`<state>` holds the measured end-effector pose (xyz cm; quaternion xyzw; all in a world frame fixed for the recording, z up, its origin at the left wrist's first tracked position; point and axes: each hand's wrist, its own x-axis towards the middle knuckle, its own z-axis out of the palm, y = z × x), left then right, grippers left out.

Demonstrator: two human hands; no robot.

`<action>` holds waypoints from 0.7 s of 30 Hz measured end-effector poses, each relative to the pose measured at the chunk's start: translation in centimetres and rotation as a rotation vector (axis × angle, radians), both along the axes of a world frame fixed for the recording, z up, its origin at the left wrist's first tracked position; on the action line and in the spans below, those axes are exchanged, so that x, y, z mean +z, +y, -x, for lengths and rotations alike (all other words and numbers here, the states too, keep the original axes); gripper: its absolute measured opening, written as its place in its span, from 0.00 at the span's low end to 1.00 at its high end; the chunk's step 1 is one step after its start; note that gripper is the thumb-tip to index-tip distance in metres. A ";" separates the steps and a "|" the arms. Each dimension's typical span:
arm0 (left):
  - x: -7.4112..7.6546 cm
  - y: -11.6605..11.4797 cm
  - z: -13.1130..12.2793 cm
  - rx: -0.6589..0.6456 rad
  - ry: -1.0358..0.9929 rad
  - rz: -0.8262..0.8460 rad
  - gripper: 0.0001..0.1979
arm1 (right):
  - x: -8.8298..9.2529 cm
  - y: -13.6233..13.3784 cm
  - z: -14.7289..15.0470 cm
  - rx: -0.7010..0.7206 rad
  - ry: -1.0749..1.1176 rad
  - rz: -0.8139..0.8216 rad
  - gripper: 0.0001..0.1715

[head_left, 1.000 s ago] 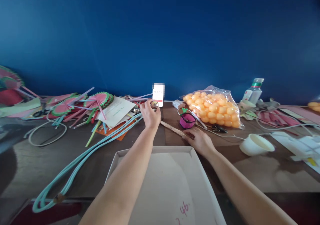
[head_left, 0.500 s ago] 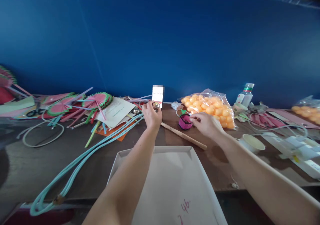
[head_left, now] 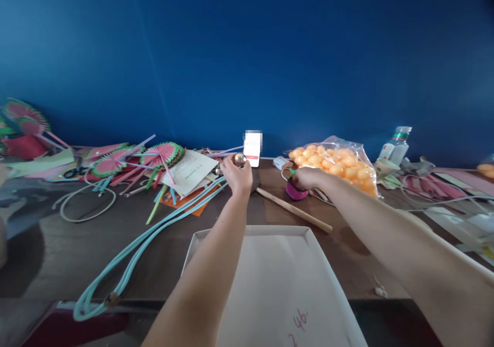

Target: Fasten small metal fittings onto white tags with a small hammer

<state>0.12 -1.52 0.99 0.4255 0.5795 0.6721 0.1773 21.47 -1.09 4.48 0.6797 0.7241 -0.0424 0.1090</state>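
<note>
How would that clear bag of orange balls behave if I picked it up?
The bag would probably sag and change shape, since its plastic looks thin and creased. The orange balls would likely roll over one another, being round and loosely heaped. The plastic's shiny surface suggests it could feel a little slippery.

Single head-worn camera. Looks forward and down over bench from its near side, facing blue wall beyond. Wide field. White cardboard tray close, cut by bottom edge; left hand, right hand farther off, around mid-frame.
</note>
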 end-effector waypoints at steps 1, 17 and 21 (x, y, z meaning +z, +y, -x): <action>0.2 0.1 0.2 0.001 -0.064 0.033 0.14 | -0.2 0.0 0.0 -0.005 -0.036 0.013 0.10; -0.9 1.6 0.4 -0.139 -0.396 0.022 0.18 | -0.4 -0.4 0.4 -0.015 -0.168 0.056 0.15; -0.9 1.5 0.3 -0.148 -0.403 0.030 0.18 | 0.4 -0.9 0.3 0.022 -0.133 0.077 0.13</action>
